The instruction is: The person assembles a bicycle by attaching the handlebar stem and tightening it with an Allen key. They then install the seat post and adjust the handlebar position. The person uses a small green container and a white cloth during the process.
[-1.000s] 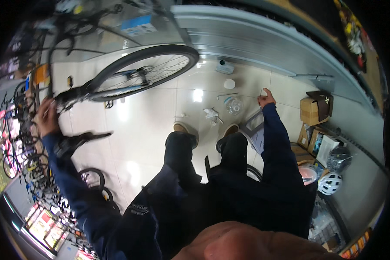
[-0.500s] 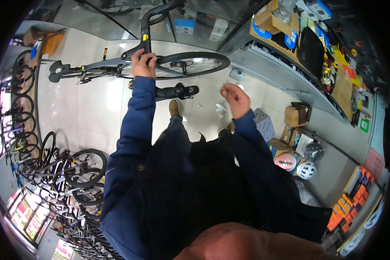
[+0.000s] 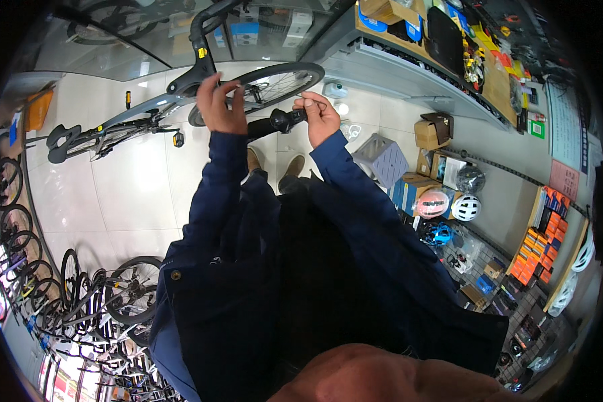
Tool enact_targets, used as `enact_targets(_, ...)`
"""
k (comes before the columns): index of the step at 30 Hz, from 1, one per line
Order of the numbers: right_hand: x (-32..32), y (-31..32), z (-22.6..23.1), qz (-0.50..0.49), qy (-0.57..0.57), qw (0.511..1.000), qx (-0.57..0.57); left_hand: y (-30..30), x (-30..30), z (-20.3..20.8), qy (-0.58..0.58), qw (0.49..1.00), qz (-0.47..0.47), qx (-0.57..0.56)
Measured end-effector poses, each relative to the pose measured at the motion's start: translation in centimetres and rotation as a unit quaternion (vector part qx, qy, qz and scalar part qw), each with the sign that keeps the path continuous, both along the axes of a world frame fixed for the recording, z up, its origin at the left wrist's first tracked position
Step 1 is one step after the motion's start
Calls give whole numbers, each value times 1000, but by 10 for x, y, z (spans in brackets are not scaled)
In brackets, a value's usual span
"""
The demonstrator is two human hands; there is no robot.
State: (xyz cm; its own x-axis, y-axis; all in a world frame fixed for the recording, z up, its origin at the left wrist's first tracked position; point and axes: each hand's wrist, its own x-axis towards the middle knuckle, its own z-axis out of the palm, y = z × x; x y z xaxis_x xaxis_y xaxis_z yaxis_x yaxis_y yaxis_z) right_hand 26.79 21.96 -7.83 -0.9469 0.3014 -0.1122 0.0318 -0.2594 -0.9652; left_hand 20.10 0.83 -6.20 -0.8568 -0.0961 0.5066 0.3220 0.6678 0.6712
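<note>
A dark grey road bike (image 3: 144, 107) stands crosswise before me, its saddle (image 3: 63, 143) to the left and its front wheel (image 3: 315, 75) to the right. My left hand (image 3: 222, 110) hovers at the stem area, thumb and fingers apart; whether it touches the bar is hard to see. The near side of the black drop handlebar (image 3: 260, 128) ends in a brake lever hood (image 3: 285, 120). Beside that hood's tip is my right hand (image 3: 321, 119), thumb and fingertips pinched together. Anything between those fingertips is too small to make out.
A glass cabinet (image 3: 154, 50) lines the far side. At the right stand a cluttered workbench (image 3: 415, 70), a grey plastic stool (image 3: 384, 159), cardboard boxes (image 3: 432, 132) and helmets (image 3: 465, 207). Rows of bikes (image 3: 124, 295) fill the lower left.
My right hand has come left to the brake hood. The left hand has lifted from its grip near the stem, its fingers spreading. The bike appears tilted and farther left; my right foot has moved inward.
</note>
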Motion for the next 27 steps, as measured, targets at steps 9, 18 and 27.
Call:
enact_targets(9,2,4,6,47,-26,999,3,58,47,13,-102,892,-247,365)
enact_targets(18,-6,18,52,8,66,977,204,62,53,14,-70,926,-225,296)
enact_targets(27,-3,13,108,145,72,950,268,66,51,18,-61,933,-202,292)
